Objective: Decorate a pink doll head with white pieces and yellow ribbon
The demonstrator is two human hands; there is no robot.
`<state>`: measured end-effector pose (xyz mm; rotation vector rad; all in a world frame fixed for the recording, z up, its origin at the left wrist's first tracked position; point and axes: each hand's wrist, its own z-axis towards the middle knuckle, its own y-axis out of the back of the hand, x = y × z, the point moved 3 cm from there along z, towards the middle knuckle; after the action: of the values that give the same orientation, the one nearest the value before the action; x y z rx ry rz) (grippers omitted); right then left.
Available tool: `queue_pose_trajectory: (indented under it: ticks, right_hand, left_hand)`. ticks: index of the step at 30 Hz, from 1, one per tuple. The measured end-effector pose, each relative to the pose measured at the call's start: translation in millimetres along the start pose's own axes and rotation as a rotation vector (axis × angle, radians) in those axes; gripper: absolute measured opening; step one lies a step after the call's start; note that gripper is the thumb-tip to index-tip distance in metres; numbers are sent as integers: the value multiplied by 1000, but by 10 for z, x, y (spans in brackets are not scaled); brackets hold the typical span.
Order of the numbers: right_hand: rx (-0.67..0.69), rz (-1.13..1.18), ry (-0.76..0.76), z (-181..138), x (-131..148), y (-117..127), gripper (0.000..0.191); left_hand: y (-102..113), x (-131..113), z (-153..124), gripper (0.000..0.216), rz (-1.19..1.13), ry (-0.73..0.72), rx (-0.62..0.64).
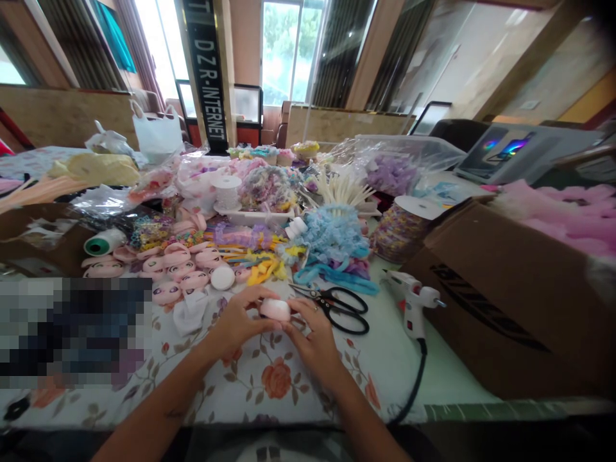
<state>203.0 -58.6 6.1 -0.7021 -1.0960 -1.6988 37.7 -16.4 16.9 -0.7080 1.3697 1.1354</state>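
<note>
Between both hands sits a small round pink-and-white piece, its white side up; its kind is not clear. My left hand grips its left edge with thumb and fingers, and my right hand closes on its right edge. Black-handled scissors lie just right of my right hand, blades pointing left. Beyond my left hand are a white round disc and several pink doll heads with painted eyes. A crumpled white scrap lies near them.
A hot glue gun stands at right, its cord running to the table's front edge. Beside it is a large cardboard box. Blue ruffled trim, a ribbon spool and a thread cone crowd the back. The left side is partly pixelated.
</note>
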Motion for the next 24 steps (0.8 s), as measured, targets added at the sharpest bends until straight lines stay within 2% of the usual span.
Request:
queue_pose_trajectory:
  ticks: [3,7,13,17,20,24]
  right_hand:
    - [33,-27,12,-19,-14,-22,25]
    - [28,-24,3,-7,11,-18,23]
    - [-28,167,-82,36,54,28,26]
    - [-63,93,-68,24,73,38,18]
    - [-120,-55,0,16,68,52,14]
    - [-219,-343,299,33,79,96,19]
  left_hand:
    - [46,-10,17,42,84,-11,33]
    - [61,27,24,44,40,87,74]
    - [-17,67,-2,46,-334,175,71]
    - [-96,76,-17,43,-452,167,69]
    - [-114,110,-1,40,-431,142,57]
    - [-39,150,45,51,-455,154,-45]
